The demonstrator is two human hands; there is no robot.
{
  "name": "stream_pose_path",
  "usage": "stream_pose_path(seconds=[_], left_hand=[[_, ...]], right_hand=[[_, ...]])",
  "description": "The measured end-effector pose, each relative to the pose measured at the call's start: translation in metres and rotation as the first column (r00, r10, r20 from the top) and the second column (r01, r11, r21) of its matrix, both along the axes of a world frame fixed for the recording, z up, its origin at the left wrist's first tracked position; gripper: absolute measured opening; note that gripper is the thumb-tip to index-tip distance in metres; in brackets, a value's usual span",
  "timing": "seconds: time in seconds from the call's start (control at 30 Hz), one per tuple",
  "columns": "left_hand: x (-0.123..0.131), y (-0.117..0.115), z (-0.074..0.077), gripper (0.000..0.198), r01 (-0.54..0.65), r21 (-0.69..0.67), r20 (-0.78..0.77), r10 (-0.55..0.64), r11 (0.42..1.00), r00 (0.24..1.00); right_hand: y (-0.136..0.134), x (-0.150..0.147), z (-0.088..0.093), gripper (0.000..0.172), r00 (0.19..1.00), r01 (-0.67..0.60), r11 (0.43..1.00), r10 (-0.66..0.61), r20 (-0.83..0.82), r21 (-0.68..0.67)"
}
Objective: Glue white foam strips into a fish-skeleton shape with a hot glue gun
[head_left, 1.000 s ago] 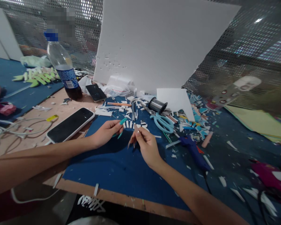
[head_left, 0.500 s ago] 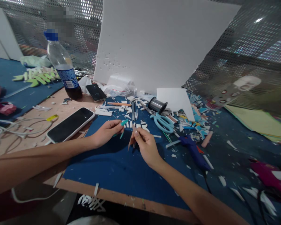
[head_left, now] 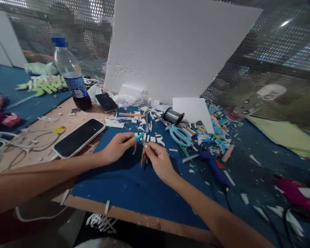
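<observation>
Over the blue mat (head_left: 113,186), my left hand (head_left: 120,146), with long teal nails, has its thumb and fingers pinched together. My right hand (head_left: 158,160) is close beside it, its thumb pressed against its fingers. Whatever lies between the fingertips of either hand is too small to make out. Just beyond the fingers lie small white cut pieces (head_left: 159,140). A grey pen-like tool (head_left: 147,121) points away behind them. To the right of my right hand rest scissors with light blue handles (head_left: 180,136) and a dark blue glue gun (head_left: 214,167).
A phone in a white case (head_left: 79,137) and a soda bottle (head_left: 76,88) are on the left. Behind the scraps stand a dark spool (head_left: 173,116) and a large white board (head_left: 170,48). Colourful offcuts (head_left: 219,127) and a magenta glue gun (head_left: 297,196) are at right.
My right hand has moved slightly left, bringing its fingertips nearer to those of my left hand. The view has shifted a little; the things on the table stay put.
</observation>
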State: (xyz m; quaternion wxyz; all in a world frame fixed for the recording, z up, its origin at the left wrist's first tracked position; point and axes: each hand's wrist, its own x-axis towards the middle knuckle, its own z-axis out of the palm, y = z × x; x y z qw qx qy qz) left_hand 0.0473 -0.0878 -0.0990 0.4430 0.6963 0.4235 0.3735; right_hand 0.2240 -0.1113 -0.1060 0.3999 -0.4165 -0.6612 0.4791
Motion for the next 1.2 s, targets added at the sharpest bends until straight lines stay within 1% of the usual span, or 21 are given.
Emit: stream_pose_path(seconds=[0.13,0.3,0.37,0.47,0.53,0.6,0.67,0.73,0.77,0.8,0.83,0.9,0.97,1.03,1.07,1.13,1.2], left_hand=[[-0.001,-0.001,-0.002,0.033,-0.019,0.011,0.012,0.019,1.0,1.0],[0.0,-0.002,0.001,0.031,-0.03,-0.049,0.113,0.035,0.998,0.993],[0.001,-0.002,0.002,0.031,-0.02,-0.075,0.144,0.031,0.997,0.989],[0.001,-0.002,0.005,0.031,0.039,-0.085,0.151,-0.026,0.996,0.988],[0.002,-0.002,0.006,0.032,0.078,-0.073,0.144,-0.067,0.994,0.987],[0.002,-0.002,0.005,0.032,0.093,-0.049,0.115,-0.086,0.994,0.99],[0.001,-0.002,0.003,0.033,0.075,-0.001,0.052,-0.074,0.997,0.996],[-0.001,-0.003,0.0,0.035,0.034,0.102,-0.046,-0.03,0.994,0.998],[-0.003,-0.003,-0.001,0.035,0.019,0.187,-0.096,-0.001,0.982,0.995],[-0.005,-0.003,-0.002,0.035,0.017,0.288,-0.138,0.024,0.958,0.99],[-0.007,-0.002,-0.002,0.036,0.021,0.391,-0.17,0.049,0.92,0.984],[-0.01,-0.002,0.0,0.035,0.035,0.575,-0.194,0.095,0.817,0.976],[-0.013,-0.001,0.004,0.032,0.071,0.695,-0.217,0.115,0.716,0.969],[-0.012,-0.001,0.007,0.029,0.145,0.75,-0.281,0.113,0.646,0.953],[-0.012,-0.002,0.008,0.028,0.187,0.757,-0.321,0.106,0.626,0.941],[-0.009,-0.003,0.009,0.029,0.234,0.748,-0.377,0.107,0.622,0.92],[-0.007,-0.004,0.008,0.031,0.236,0.738,-0.395,0.121,0.632,0.911]], right_hand=[[0.0,0.0,0.0,0.038,1.0,-0.011,1.0,0.011,-0.008,-0.005],[-0.001,0.001,0.002,0.038,0.999,-0.027,1.0,0.027,-0.029,-0.011],[-0.001,0.001,0.003,0.038,0.999,-0.028,0.999,0.027,-0.033,-0.018],[-0.001,0.0,0.003,0.038,0.999,-0.033,0.999,0.032,-0.043,-0.024],[0.0,0.0,0.003,0.039,0.998,-0.039,0.999,0.038,-0.052,-0.027],[0.0,0.0,0.002,0.039,0.998,-0.041,0.999,0.039,-0.056,-0.029],[0.0,0.0,0.002,0.04,0.998,-0.034,0.998,0.031,-0.061,-0.044],[0.0,0.0,0.0,0.04,0.997,-0.028,0.997,0.022,-0.075,-0.078],[0.001,0.0,-0.001,0.04,0.996,-0.027,0.995,0.019,-0.086,-0.1],[0.001,0.0,-0.002,0.04,0.996,-0.029,0.992,0.018,-0.092,-0.121],[0.001,0.0,-0.003,0.041,0.995,-0.034,0.99,0.021,-0.094,-0.137],[0.001,0.0,-0.004,0.042,0.996,-0.041,0.988,0.028,-0.088,-0.148],[0.001,0.0,-0.004,0.044,0.995,-0.044,0.99,0.032,-0.091,-0.132],[0.0,0.0,-0.001,0.045,0.99,-0.057,0.993,0.043,-0.133,-0.105],[-0.001,0.0,0.001,0.045,0.985,-0.073,0.993,0.057,-0.162,-0.091],[-0.003,-0.001,0.005,0.043,0.97,-0.114,0.991,0.096,-0.221,-0.073],[-0.005,-0.002,0.009,0.039,0.955,-0.147,0.985,0.118,-0.273,-0.09]])
